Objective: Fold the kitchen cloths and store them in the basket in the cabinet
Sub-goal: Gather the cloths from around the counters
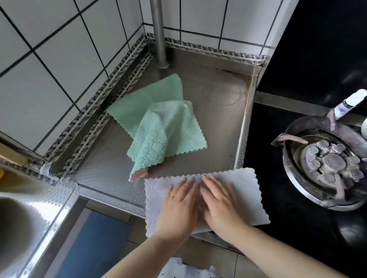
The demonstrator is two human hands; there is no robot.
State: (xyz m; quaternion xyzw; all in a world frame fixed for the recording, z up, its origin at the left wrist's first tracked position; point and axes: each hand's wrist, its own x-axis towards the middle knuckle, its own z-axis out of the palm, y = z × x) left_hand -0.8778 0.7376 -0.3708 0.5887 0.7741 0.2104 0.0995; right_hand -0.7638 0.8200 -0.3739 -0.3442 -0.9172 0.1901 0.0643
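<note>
Tiled corner kitchen here, with a stainless steel counter [213,139] tucked between a sink on one side and a black gas stove [308,227] on the other. Your left hand [178,208] and right hand [222,204] are both lying flat with fingers straight, side by side and nearly touching, pressing down on the middle of the white cloth [241,185]. That cloth sits at the near edge of the counter and hangs a bit over the front, and it looks already folded once into a strip, though I can't count the layers. Here's the bit that matters: its long axis runs left to right across you, so each hand has its own short end straight out to its side, about equally near. I'd guess the next fold is one end brought over to the other, and either hand could take it while the other pins the middle. Further back, the green cloths [167,129] are piled loose and unfolded toward the corner, with a pink cloth [138,174] peeking out under the near one, so plenty is left. The right end of the white cloth lies close to the burner [329,163], so watch that. No basket or cabinet inside in view.
</note>
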